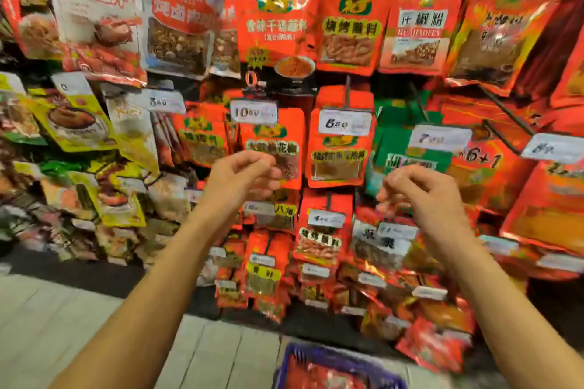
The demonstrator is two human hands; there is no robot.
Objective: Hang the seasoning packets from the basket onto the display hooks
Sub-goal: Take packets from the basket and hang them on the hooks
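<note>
A wall of hanging seasoning packets (347, 19) fills everything in front of me, mostly red foil, with white and yellow-green pouches (76, 123) off to the left. Below it runs a pale tiled floor (63, 319). Near my feet, at the bottom edge, sits the blue basket (295, 357), red packets blurred inside it. White price tags (344, 122) sit on the ends of the display hooks (508, 114), and bare dark rods show at the right.

My left hand (243, 177) is raised before a red packet with a clear window (278, 148), fingers curled, thumb meeting fingertips; it overlaps the packet's lower edge, but through the blur I cannot tell whether it pinches anything. My right hand (423, 193) hangs beside it, well apart, fingers curled downward over the lower rows, and I cannot tell whether it holds anything either.
</note>
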